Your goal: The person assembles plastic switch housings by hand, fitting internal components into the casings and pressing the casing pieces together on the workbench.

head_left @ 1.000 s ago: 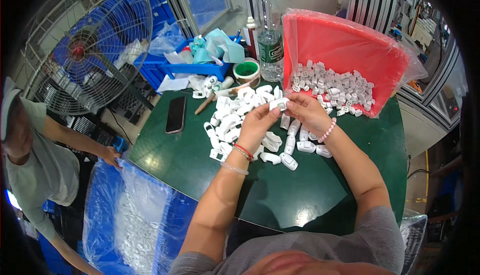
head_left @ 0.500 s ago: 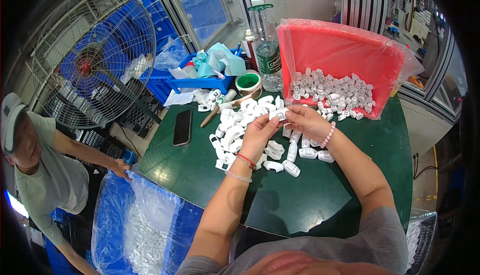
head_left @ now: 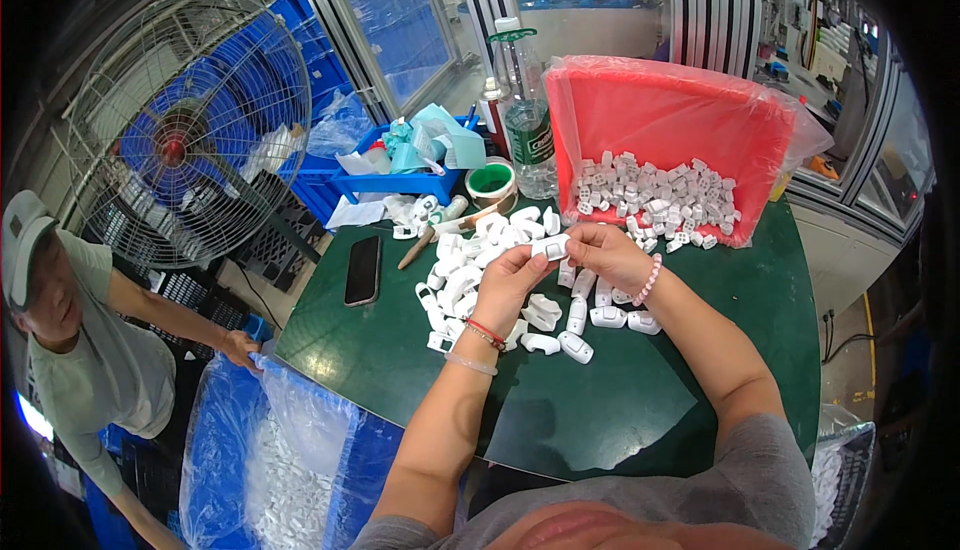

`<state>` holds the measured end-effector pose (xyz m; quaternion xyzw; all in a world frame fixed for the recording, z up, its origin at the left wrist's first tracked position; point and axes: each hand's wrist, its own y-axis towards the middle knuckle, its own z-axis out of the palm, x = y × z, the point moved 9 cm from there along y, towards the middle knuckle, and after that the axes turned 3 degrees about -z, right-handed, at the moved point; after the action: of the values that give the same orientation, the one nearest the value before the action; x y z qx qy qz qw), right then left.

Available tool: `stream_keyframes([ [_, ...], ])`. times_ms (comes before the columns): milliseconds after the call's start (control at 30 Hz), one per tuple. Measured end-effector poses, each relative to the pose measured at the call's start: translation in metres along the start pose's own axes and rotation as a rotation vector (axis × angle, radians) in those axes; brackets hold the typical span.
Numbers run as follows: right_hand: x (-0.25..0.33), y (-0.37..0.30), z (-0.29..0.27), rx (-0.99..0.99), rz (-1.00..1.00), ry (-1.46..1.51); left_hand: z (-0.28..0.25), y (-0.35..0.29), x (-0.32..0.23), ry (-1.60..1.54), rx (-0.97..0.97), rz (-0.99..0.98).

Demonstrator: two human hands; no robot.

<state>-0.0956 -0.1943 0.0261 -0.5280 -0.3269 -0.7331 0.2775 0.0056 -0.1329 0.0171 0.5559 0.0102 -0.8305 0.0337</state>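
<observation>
Between my two hands, above the green table (head_left: 600, 410), is a small white plastic housing (head_left: 550, 247) with a rounded shape. My left hand (head_left: 512, 275) pinches its left end between thumb and fingers. At its right end my right hand (head_left: 612, 253) has its fingertips closed on the same piece. Under and around my hands lies a loose pile of similar white plastic housings (head_left: 460, 278). Several more housings (head_left: 575, 347) lie just in front of my hands. Behind my right hand, a tilted red bin (head_left: 670, 100) lined with clear plastic holds many small white parts (head_left: 655, 193).
On the left of the table lie a black phone (head_left: 363, 270) and a brown-handled tool (head_left: 418, 248). Behind are a tape roll (head_left: 491, 180), a bottle (head_left: 530, 140) and a blue tray (head_left: 395, 185). A co-worker (head_left: 90, 330) grips a lined blue crate (head_left: 345, 470); a fan (head_left: 180, 130) stands behind.
The view has shifted slightly. My hands still hold the white housing, now turned so that its face with a small raised detail shows more. The co-worker's hand remains on the blue crate's liner.
</observation>
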Motion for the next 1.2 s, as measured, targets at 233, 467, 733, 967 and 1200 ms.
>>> stream_keyframes([
  [233, 0.008, -0.001, 0.003, 0.051, -0.008, -0.117, -0.002, -0.001, 0.001, 0.01, 0.002, 0.001],
  [467, -0.007, -0.002, 0.005, -0.092, 0.07, 0.04, -0.005, 0.003, 0.005, 0.043, -0.057, -0.001],
  [733, -0.003, -0.001, -0.001, -0.167, 0.027, -0.124, -0.006, 0.005, 0.005, 0.123, -0.088, 0.068],
  [967, -0.001, 0.0, 0.001, -0.153, 0.011, -0.217, -0.012, 0.005, 0.006, 0.125, -0.141, 0.071],
  [1200, 0.0, -0.004, 0.002, -0.119, 0.006, -0.183, -0.009, 0.005, 0.006, 0.108, -0.119, 0.056],
])
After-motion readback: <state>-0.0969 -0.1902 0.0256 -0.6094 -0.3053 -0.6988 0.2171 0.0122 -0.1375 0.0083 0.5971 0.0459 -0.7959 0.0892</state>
